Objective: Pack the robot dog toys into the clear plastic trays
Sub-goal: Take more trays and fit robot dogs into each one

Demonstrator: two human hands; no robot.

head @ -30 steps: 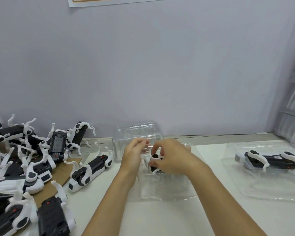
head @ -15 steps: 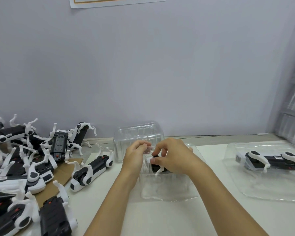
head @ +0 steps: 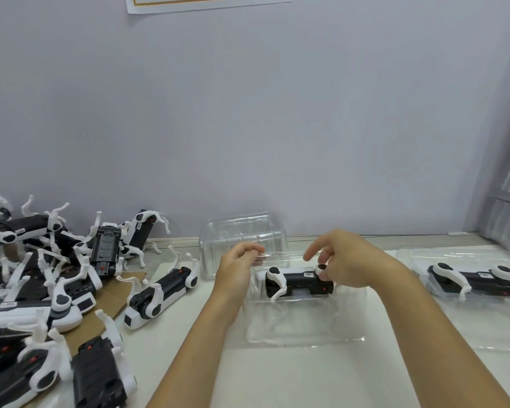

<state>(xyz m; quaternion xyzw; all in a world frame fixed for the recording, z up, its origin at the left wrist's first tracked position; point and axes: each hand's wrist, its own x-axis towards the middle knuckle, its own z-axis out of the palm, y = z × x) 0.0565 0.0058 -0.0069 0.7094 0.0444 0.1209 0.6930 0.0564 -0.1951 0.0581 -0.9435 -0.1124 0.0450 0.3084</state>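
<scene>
The robot dog toy [head: 299, 281] lies on its side in the back half of the clear plastic tray [head: 304, 319], at the centre of the counter [head: 277, 378].

The likely failure is a poor seat: the toy's white legs stick out, and if one rides over the moulded edge when pressed, the thin tray could buckle or the dog spring back out. The tray could also skid if the hold on its rim slips.

The right hand [head: 345, 262], at 3 o'clock of the toy, arches over its right end; the lower fingers touch the white hip joint, the index lifted and loose, a narrow grip at most. The left hand [head: 237, 263], at 9 o'clock, is curled, seemingly pinching the tray's upper rim.

Unpacked dogs [head: 42, 284] crowd the counter at 9 o'clock; a packed tray [head: 471, 281] sits at 3 o'clock.
</scene>
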